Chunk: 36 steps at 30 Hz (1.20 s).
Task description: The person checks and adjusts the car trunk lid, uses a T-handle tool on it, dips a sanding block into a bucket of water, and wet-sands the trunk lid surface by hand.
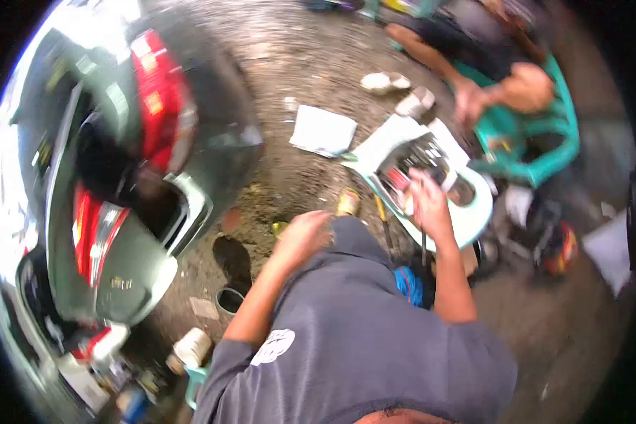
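Right hand (430,205) raised over white panel (466,212), fingers closed on thin dark tool (422,233) | left hand (304,237) blurred above knee, grip unclear | panel on ground beside teal chair (544,141) | scooter (120,177) well left

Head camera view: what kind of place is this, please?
Probably an outdoor, roadside motorbike repair spot. A red and grey scooter stands on rough ground, a white body panel lies under the right hand, and small containers sit around.
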Each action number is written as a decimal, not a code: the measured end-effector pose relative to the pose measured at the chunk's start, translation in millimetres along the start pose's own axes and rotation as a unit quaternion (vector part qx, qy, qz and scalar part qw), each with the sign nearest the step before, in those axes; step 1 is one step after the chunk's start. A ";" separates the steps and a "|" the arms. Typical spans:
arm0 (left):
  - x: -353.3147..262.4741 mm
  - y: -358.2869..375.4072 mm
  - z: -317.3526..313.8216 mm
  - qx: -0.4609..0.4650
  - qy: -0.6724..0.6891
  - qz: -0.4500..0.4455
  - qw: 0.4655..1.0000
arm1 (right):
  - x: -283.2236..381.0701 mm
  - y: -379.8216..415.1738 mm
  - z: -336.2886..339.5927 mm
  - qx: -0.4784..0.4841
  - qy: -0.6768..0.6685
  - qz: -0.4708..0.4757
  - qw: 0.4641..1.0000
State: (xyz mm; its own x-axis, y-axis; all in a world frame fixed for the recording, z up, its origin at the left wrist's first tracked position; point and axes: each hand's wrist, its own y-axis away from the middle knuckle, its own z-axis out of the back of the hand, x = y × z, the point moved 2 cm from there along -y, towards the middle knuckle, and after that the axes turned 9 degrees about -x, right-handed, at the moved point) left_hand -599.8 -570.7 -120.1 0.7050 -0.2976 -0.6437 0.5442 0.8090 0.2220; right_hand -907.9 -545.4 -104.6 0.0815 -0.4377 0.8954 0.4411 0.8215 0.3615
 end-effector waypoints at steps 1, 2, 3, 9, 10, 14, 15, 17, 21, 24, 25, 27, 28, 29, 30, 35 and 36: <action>-26.2 -21.0 10.2 0.102 0.005 0.005 0.995 | 28.2 13.1 -25.5 0.068 -0.025 -0.093 0.993; -39.4 -26.8 9.1 0.070 0.039 -0.066 0.995 | 50.7 21.7 -46.2 0.124 -0.057 -0.105 0.985; -31.4 -26.0 -19.7 -0.063 0.097 -0.158 0.981 | 66.5 29.4 -68.3 0.182 -0.085 -0.120 0.972; -34.0 28.4 45.0 -0.040 0.177 0.041 0.982 | 116.0 46.9 -165.6 0.356 -0.224 -0.149 0.895; -30.2 42.0 57.5 -0.058 0.171 0.060 0.982 | 128.4 59.5 -180.4 0.374 -0.232 -0.142 0.887; -21.9 117.0 128.1 -0.200 0.201 0.109 0.953 | 132.6 97.8 -241.6 0.430 -0.230 0.013 0.873; -19.1 140.7 146.4 -0.252 0.222 0.113 0.935 | 124.9 105.2 -253.3 0.436 -0.215 0.079 0.870; -2.9 186.8 180.1 -0.316 0.382 0.094 0.864 | 128.9 152.6 -271.0 0.528 -0.109 0.111 0.835; 49.0 272.5 218.2 -0.416 0.610 -0.054 0.672 | 116.4 250.9 -322.5 0.550 0.063 0.236 0.799; 86.6 332.2 243.9 -0.397 0.629 -0.054 0.666 | 95.7 301.8 -375.2 0.524 0.093 0.210 0.820; 101.3 348.9 251.4 -0.391 0.625 -0.051 0.674 | 96.9 322.0 -394.7 0.509 0.092 0.237 0.822; 126.4 383.8 260.2 -0.394 0.553 -0.039 0.733 | 98.6 357.8 -425.8 0.487 0.087 0.252 0.832; 135.6 398.3 264.8 -0.418 0.518 -0.050 0.744 | 104.5 371.2 -442.0 0.480 0.083 0.244 0.838; 142.7 411.7 269.3 -0.440 0.484 -0.060 0.754 | 112.2 384.0 -457.1 0.472 0.079 0.236 0.846; 148.7 431.3 273.9 -0.446 0.461 -0.037 0.766 | 133.1 400.2 -474.9 0.448 0.058 0.323 0.832; 242.8 474.2 233.0 -0.366 0.392 0.093 0.839 | 196.4 428.1 -514.1 0.357 0.085 0.373 0.852; 268.3 477.6 214.0 -0.353 0.430 0.095 0.826 | 204.1 424.1 -524.6 0.300 0.098 0.469 0.825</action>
State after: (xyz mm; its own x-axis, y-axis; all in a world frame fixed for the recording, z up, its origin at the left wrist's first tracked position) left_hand -53.3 -372.6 -30.0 -0.0011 0.0928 -0.9957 -0.1541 0.9838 0.0919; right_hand -235.4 -478.2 95.1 0.3052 0.4907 0.8161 -0.4151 0.8399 -0.3498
